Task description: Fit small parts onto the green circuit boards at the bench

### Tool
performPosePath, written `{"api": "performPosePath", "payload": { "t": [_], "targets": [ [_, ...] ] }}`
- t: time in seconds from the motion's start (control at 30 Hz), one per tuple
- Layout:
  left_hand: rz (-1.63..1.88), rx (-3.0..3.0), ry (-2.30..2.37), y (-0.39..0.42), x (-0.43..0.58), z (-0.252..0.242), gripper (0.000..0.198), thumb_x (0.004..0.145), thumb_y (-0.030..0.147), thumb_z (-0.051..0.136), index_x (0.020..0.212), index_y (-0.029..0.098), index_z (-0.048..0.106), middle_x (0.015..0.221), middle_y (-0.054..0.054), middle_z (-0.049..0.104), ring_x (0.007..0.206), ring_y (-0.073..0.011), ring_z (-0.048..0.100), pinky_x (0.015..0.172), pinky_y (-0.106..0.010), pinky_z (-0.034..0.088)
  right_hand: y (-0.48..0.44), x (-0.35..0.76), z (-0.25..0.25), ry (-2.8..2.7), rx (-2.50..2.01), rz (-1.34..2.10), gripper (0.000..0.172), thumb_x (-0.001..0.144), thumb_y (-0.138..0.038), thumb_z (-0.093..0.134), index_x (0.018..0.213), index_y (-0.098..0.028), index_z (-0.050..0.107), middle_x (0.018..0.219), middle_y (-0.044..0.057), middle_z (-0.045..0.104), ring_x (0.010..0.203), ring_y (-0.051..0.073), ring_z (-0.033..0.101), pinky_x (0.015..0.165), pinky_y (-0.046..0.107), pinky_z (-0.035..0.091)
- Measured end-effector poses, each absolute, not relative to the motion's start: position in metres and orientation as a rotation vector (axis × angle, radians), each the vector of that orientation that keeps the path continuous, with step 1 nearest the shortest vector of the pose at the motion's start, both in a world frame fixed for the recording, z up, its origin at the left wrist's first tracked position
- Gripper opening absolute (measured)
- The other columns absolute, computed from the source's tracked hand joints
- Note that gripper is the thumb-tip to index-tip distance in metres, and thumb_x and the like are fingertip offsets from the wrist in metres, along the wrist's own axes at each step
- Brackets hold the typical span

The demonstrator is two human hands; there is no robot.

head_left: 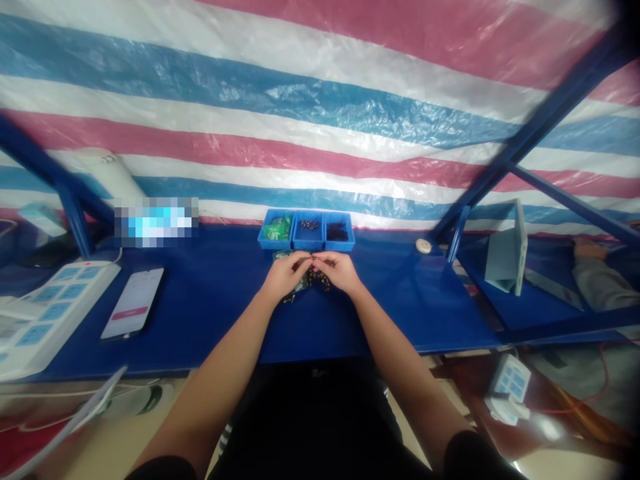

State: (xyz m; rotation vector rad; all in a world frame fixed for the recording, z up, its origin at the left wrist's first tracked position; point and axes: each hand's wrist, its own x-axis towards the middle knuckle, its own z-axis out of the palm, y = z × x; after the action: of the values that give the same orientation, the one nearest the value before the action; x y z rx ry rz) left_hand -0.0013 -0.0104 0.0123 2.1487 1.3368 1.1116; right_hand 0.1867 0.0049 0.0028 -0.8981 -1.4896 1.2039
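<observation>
My left hand [287,273] and my right hand [339,271] meet fingertip to fingertip over the blue table, just in front of three small blue bins. Both are closed in a pinch, and what sits between the fingers is too small to make out. Beneath and between them lies a pile of small brass-and-black parts [320,278], partly hidden by the fingers. The left bin [267,244] holds green pieces. A few small brass-coloured parts [309,225] lie in the middle bin, and dark thin pieces [337,232] fill the right one.
On the left are a phone [131,304] and a large white power strip [60,313]. A round pale object [423,246] lies right of the bins. Blue frame posts [457,233] flank the table. Beyond the right post are a propped tablet [517,247] and another person's sleeve [603,277].
</observation>
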Motion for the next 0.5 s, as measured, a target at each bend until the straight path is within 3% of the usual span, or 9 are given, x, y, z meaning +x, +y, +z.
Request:
{"api": "performPosePath", "payload": {
  "t": [0.07, 0.23, 0.37, 0.5],
  "targets": [
    [1.129, 2.134, 1.339, -0.0101, -0.0012, 0.0108, 0.030, 0.093, 0.043, 0.054, 0.112, 0.025, 0.068, 0.090, -0.001, 0.074, 0.074, -0.0156, 0.068, 0.071, -0.026, 0.053, 0.0049, 0.1875, 0.0047, -1.494, -0.904, 1.202, 0.036, 0.074, -0.045, 0.075, 0.099, -0.019, 0.075, 0.091, 0.006, 0.076, 0.074, 0.019, 0.071, 0.075, 0.035, 0.059],
    [1.211, 2.166, 1.268, -0.0083, -0.0009, 0.0088, 0.026, 0.094, 0.040, 0.053, 0.104, 0.024, 0.071, 0.103, -0.002, 0.074, 0.087, -0.0168, 0.069, 0.081, -0.027, 0.052, 0.0046, 0.1875, 0.0046, -1.533, -0.904, 1.240, 0.036, 0.076, -0.046, 0.073, 0.099, -0.019, 0.076, 0.089, 0.005, 0.076, 0.076, 0.018, 0.071, 0.076, 0.034, 0.058],
    [1.129, 2.195, 1.313, -0.0074, -0.0018, 0.0098, 0.026, 0.096, 0.041, 0.051, 0.096, 0.023, 0.070, 0.093, -0.001, 0.074, 0.079, -0.0153, 0.067, 0.074, -0.025, 0.050, 0.0043, 0.1862, 0.0012, -1.527, -0.901, 1.219, 0.043, 0.073, -0.044, 0.077, 0.109, -0.020, 0.072, 0.092, 0.005, 0.076, 0.079, 0.018, 0.071, 0.077, 0.033, 0.058],
    [1.082, 2.175, 1.342, -0.0083, -0.0025, 0.0113, 0.029, 0.096, 0.043, 0.050, 0.090, 0.022, 0.069, 0.083, 0.000, 0.072, 0.071, -0.0139, 0.065, 0.067, -0.024, 0.047, 0.0043, 0.1857, 0.0003, -1.531, -0.893, 1.165, 0.039, 0.072, -0.042, 0.078, 0.103, -0.019, 0.073, 0.093, 0.007, 0.076, 0.081, 0.019, 0.072, 0.078, 0.034, 0.058]
  ]
}}
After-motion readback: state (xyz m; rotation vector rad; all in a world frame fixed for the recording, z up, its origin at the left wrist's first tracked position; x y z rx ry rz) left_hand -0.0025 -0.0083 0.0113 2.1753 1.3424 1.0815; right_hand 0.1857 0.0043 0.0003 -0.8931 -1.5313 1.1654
